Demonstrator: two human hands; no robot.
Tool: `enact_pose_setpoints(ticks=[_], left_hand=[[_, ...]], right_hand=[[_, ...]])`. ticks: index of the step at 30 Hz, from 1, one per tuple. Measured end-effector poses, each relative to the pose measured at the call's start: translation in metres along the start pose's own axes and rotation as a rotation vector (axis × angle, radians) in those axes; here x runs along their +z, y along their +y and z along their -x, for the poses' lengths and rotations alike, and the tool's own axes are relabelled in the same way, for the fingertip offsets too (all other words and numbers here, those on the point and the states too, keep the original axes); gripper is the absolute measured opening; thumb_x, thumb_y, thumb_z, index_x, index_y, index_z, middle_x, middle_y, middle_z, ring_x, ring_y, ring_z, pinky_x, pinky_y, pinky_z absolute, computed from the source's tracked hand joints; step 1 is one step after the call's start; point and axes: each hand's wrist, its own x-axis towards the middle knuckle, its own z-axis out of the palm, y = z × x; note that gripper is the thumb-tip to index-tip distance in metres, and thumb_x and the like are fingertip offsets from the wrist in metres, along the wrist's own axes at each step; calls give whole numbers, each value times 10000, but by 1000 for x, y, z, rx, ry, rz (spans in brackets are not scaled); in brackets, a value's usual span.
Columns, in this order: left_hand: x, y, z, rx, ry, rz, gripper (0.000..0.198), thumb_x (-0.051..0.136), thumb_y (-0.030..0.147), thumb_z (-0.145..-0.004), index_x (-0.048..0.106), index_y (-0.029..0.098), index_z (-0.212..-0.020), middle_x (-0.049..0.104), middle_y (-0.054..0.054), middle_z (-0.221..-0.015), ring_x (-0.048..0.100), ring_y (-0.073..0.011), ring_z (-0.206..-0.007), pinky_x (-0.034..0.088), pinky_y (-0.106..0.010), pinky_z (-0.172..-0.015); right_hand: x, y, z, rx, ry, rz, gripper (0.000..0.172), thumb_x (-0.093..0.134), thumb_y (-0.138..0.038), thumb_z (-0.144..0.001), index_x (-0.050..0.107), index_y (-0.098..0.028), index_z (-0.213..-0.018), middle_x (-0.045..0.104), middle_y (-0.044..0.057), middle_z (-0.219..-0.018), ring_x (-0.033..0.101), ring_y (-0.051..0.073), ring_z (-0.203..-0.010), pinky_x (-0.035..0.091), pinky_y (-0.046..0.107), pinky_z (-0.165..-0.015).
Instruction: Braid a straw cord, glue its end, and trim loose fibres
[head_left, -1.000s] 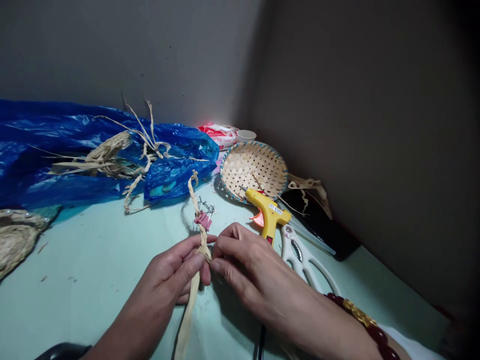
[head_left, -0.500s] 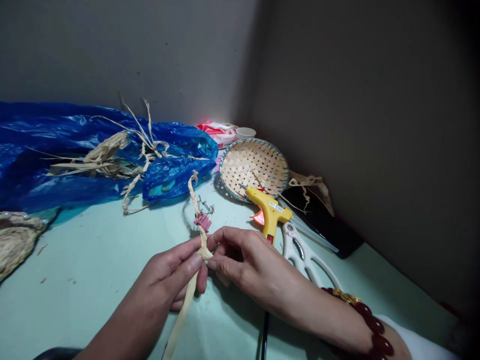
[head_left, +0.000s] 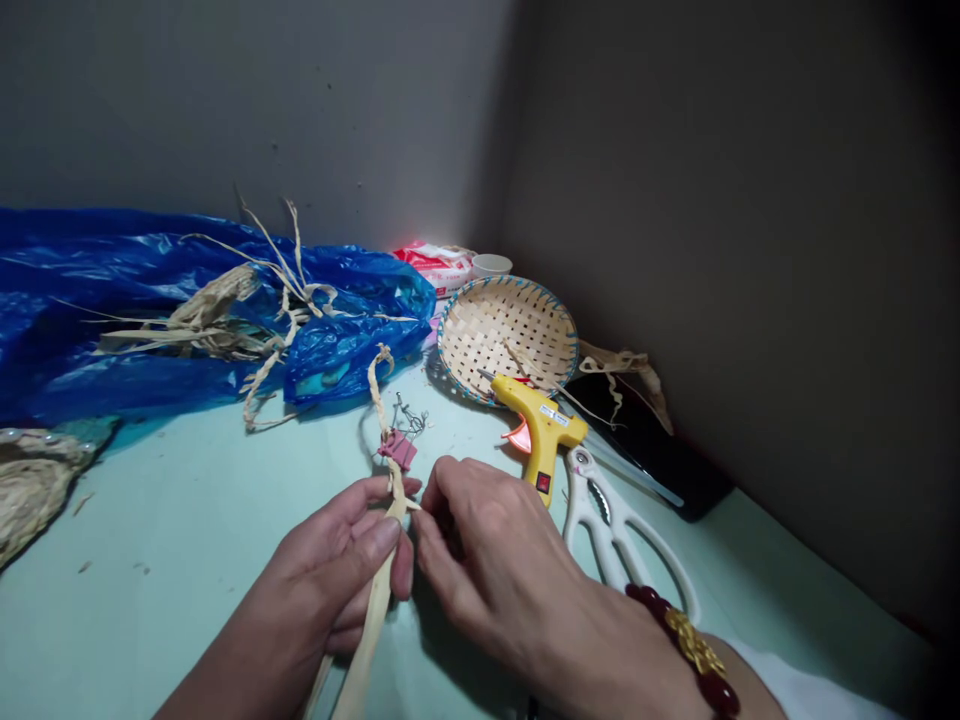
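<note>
Lying at the left edge of the frame, below mid-height, a woven piece [head_left: 34, 490] rests on the pale green table [head_left: 187, 500]. Above it, a crumpled blue plastic bag [head_left: 67, 290] fills the mid-left, with a bundle of dry strips [head_left: 214, 305] on it. At lower centre-left, the left hand [head_left: 341, 568] has its thumb and fingers clamped on a pale strand [head_left: 396, 498], which runs from a curled tip near the centre towards the bottom edge. A pink clip [head_left: 399, 450] sits on the strand just above those fingers. Beside it, lower centre, the right hand [head_left: 495, 550] has thumb and forefinger pinched on a thin side strip [head_left: 412, 505] of the strand. Right of centre come a woven basket [head_left: 487, 320], a yellow glue gun [head_left: 546, 425] overlapping its near rim, white scissors [head_left: 611, 520] partly behind the right forearm, and, at lower right, a dark red beaded bracelet [head_left: 694, 640] around that wrist.
</note>
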Motion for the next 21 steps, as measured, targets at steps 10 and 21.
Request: enact_pose_setpoints(ticks=[10,21], left_hand=[[-6,-5,-9,142,45,-174,297,747,431,-715,565,218,-813,555,72,-572,223,-30,-388,145,-164,-402],[-5,1,-4,355,149,-510,177,614,353,-813,571,213,-715,639,13,-651,592,-166,-657,422,-238,-622]], right_hand=[[4,-7,0,142,-101,-138,199,388,-300,-963,490,-210,-818,624,33,-759,562,177,-670,385,312,-614],[2,0,-4,70,-130,-247,234,426,-262,-984,595,-204,-835,641,12,-816,557,159,-780,389,276,-683]])
